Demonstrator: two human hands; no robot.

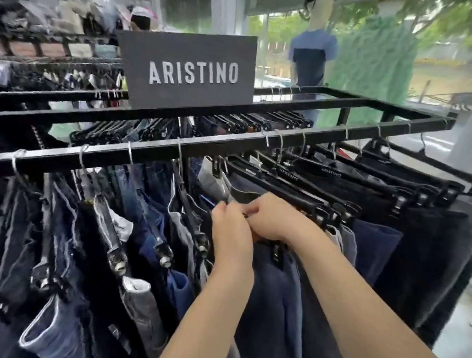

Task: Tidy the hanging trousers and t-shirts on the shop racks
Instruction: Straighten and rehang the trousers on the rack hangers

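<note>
Clamping fingers [250, 210] on one clip hanger [277, 255], left hand [230, 234] and right hand [274, 221] meet (two mannequins [313, 55] behind).

Shop window [452, 74] — mannequins [313, 58], daylight

The black rack [218, 141] carries clip hangers [301, 186] of dark trousers [274, 301], an ARISTINO sign [188, 70] apparently standing on top.

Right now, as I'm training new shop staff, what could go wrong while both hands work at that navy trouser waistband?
1. The left hand and right hand pinch the navy trousers at the waistband, near the hanger clip; a tug might slip the cloth free.
2. Neighbouring hangers sit close on the rail; hooks could tangle.
</note>
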